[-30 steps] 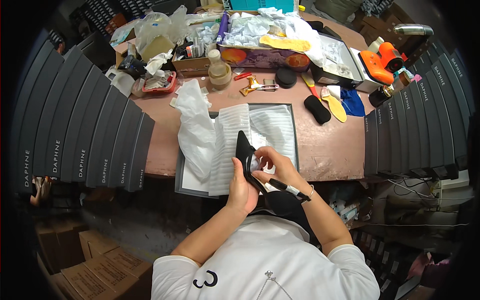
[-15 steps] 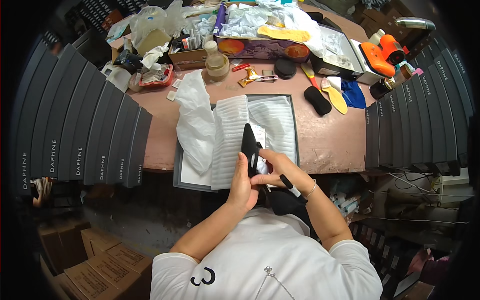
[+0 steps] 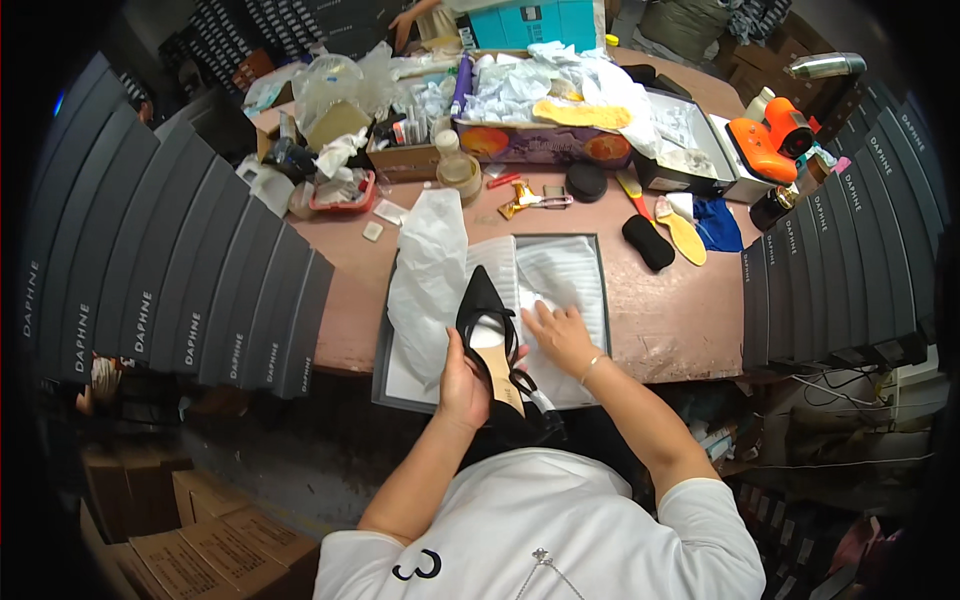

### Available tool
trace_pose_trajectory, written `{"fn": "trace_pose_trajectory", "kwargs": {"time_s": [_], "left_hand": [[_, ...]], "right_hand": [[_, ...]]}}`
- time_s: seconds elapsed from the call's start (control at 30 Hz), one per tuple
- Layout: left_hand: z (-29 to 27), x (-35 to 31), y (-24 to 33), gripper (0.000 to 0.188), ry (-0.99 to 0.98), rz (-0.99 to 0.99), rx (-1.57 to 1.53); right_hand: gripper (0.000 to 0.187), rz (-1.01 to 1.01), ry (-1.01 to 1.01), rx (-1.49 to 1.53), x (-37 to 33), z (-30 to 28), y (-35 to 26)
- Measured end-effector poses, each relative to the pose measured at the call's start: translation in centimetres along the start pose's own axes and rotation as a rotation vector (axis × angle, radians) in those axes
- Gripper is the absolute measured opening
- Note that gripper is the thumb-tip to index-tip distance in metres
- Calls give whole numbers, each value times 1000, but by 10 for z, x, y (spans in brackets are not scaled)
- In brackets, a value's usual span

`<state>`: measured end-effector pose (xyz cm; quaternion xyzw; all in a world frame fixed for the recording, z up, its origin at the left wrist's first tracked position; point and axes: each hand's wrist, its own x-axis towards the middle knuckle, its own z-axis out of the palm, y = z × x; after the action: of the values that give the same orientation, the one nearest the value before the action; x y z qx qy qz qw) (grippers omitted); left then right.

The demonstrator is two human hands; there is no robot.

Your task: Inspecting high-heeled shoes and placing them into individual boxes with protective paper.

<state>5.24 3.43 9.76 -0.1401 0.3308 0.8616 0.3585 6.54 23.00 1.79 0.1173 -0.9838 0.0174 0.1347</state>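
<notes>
My left hand [image 3: 464,385] is closed around a black pointed slingback shoe [image 3: 483,295], its toe pointing away from me and its beige insole facing up. Clear plastic wraps a part near the heel; whether a second shoe lies beneath, I cannot tell. My right hand [image 3: 562,338] is open, fingers stretched onto the white ribbed foam sheet [image 3: 560,265] in the right side of a dark grey shoebox [image 3: 601,300]. Crumpled white tissue paper [image 3: 425,275] covers the box's left side and sticks up past its far edge.
Stacks of dark grey shoeboxes [image 3: 190,260] [image 3: 850,250] flank the table [image 3: 675,330]. Farther back are a paper-filled carton [image 3: 540,145], a tape roll [image 3: 460,178], a black round tin [image 3: 586,182], a yellow insole [image 3: 682,238], a black sponge [image 3: 648,243] and an orange tool [image 3: 760,145].
The shoe has turned from side-on to insole up, now in my left hand alone. My right hand has left it and moved onto the foam sheet. The view has shifted.
</notes>
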Motion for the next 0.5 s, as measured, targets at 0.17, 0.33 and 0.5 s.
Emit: {"fn": "trace_pose_trajectory", "kwargs": {"time_s": [0.17,0.33,0.5], "left_hand": [[3,-4,3,67,56,64,-12],[12,-16,-23,71,29,23,74],[-1,-3,-26,67,126,165,188]], "right_hand": [[22,-62,174,352,23,-91,-27],[12,-220,167,340,21,-74,-42],[14,-160,209,412,-5,-85,-40]]}}
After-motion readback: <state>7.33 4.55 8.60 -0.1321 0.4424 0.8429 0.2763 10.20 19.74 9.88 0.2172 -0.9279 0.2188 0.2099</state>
